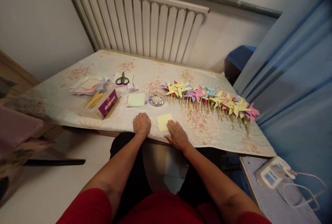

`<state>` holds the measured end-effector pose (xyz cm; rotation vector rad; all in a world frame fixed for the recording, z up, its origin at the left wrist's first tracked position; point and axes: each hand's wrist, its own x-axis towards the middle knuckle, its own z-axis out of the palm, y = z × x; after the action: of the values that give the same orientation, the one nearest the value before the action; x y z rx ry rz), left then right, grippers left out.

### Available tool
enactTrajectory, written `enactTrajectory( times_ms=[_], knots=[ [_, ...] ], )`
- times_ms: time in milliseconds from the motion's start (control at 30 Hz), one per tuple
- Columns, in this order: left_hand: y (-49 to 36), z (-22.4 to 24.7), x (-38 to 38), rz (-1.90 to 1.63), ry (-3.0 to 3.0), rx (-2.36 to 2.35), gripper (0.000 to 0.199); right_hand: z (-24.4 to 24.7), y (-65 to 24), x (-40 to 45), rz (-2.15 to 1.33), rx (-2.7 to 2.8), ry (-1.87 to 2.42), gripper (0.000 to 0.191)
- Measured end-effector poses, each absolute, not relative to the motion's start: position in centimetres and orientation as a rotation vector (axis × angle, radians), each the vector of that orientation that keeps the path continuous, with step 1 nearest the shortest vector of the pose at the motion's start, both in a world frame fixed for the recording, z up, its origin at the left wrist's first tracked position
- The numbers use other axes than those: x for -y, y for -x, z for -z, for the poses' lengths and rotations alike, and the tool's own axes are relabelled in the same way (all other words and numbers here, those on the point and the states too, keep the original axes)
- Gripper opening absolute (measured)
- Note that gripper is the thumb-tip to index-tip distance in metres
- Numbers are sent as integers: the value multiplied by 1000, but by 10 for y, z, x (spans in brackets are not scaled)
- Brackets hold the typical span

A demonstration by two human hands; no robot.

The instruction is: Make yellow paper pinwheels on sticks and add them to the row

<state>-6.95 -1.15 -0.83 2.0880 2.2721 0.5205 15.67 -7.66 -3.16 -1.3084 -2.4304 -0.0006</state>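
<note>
A square sheet of yellow paper (pixel 163 122) lies flat near the table's front edge. My right hand (pixel 177 134) rests at its right side, fingers stretched out, the tips touching the sheet's edge. To the left of the paper, my left hand (pixel 142 123) lies on the tablecloth with its fingers curled into a fist; nothing shows in it. Just beyond are a stack of pale green paper squares (pixel 136 100) and a round clear container (pixel 156 99) of small shiny pieces. Several paper pinwheels (pixel 198 93) on sticks stand in a long row at the right.
An open box (pixel 102 105) of wooden sticks stands at the left. Behind it lie loose coloured papers (pixel 90 84), black-handled scissors (pixel 122 79) and small boxes (pixel 132 87). A radiator (pixel 140 20) lines the wall. Right of the table, a white device (pixel 273 174) with a cable sits on a lower surface.
</note>
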Motion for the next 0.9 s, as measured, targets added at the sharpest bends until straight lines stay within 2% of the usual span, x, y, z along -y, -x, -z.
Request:
enactTrajectory(
  times_ms=[200,300,400,500,633,900],
  knots=[
    [68,0,16,-602,-2068,-2223,26,31,-155,77,42,2449,1324,63],
    [52,-6,19,-677,-2259,-1961,27,32,-154,77,35,2439,1316,62],
    [27,-3,18,-697,-2450,-1609,36,32,-153,76,27,2429,1314,62],
    [10,7,15,-530,-2549,-1437,43,34,-153,75,41,2428,1313,63],
    [11,21,14,-309,-2586,-1487,50,38,-153,74,70,2437,1311,65],
    [22,16,17,-164,-2648,-1536,57,40,-154,73,117,2451,1310,65]
  ],
)
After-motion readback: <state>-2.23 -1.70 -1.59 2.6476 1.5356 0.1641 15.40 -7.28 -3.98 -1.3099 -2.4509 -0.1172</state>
